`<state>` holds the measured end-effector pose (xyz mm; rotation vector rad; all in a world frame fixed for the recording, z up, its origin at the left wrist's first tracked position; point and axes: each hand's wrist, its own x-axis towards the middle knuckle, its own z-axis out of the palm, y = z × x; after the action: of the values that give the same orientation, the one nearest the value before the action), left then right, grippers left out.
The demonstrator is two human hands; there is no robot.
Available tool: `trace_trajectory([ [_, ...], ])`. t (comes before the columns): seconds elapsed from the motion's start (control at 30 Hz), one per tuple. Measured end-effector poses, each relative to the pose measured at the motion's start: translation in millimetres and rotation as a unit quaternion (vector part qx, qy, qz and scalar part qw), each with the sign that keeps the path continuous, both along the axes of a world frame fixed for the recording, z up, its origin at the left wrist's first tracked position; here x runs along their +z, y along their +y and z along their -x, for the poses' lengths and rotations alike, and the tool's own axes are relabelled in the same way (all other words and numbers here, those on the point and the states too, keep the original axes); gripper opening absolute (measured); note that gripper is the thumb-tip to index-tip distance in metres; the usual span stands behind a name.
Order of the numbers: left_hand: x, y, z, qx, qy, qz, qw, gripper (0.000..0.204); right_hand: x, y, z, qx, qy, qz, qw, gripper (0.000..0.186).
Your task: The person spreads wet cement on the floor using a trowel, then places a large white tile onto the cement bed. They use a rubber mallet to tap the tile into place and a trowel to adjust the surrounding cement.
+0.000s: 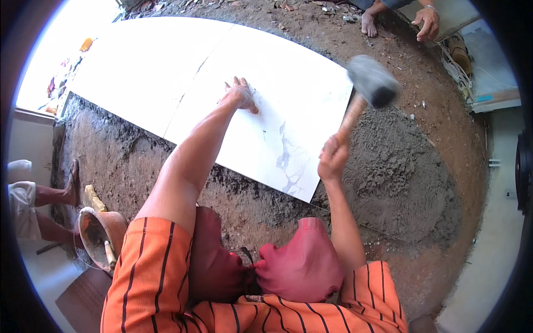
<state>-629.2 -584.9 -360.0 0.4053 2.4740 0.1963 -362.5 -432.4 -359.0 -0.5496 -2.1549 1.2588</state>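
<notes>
My left hand (240, 95) rests flat with spread fingers on a large white floor tile (300, 77) with grey marble veins. Its neighbour, another white tile (150, 55), lies against it on the left along a thin seam. In my right hand (333, 159) the wooden handle of a mallet is gripped. The mallet's (373, 80) thick head, grey with a black face, is raised over the tile's right edge and slightly blurred. Wet grey mortar (397, 172) spreads beside the tile on the right.
A bucket (102, 236) with a tool handle in it stands at the left, near another person's bare legs (55, 222). At the far right are a second person's hand (426, 23) and foot (369, 25). Bare soil surrounds the tiles; a wall (488, 238) runs along the right.
</notes>
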Motion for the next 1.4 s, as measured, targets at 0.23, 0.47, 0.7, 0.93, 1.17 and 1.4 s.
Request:
trace_trajectory([
  [0.23,-9,-13,-3,-0.002,0.004,0.010,1.000,0.122,27,16,40,-0.028,-0.106,0.017,0.994,0.046],
  [0.47,-10,-16,11,-0.021,0.012,0.021,0.999,0.131,27,23,42,-0.012,-0.195,0.076,0.978,0.041],
  [0.7,-2,-13,-7,-0.014,0.006,-0.044,0.999,0.126,8,24,14,-0.012,-0.297,0.020,0.955,0.042],
  [0.93,56,-11,-46,-0.073,0.221,-0.400,0.887,0.074,25,9,-9,-0.052,0.010,-0.083,0.995,0.026],
  [1.17,194,11,-124,-0.362,0.291,-0.583,0.667,0.054,2,0,-35,-0.010,0.052,-0.079,0.995,0.021],
  [1.4,174,12,-129,-0.311,0.258,-0.547,0.733,0.076,58,-45,-41,0.115,0.099,0.273,0.950,0.023],
])
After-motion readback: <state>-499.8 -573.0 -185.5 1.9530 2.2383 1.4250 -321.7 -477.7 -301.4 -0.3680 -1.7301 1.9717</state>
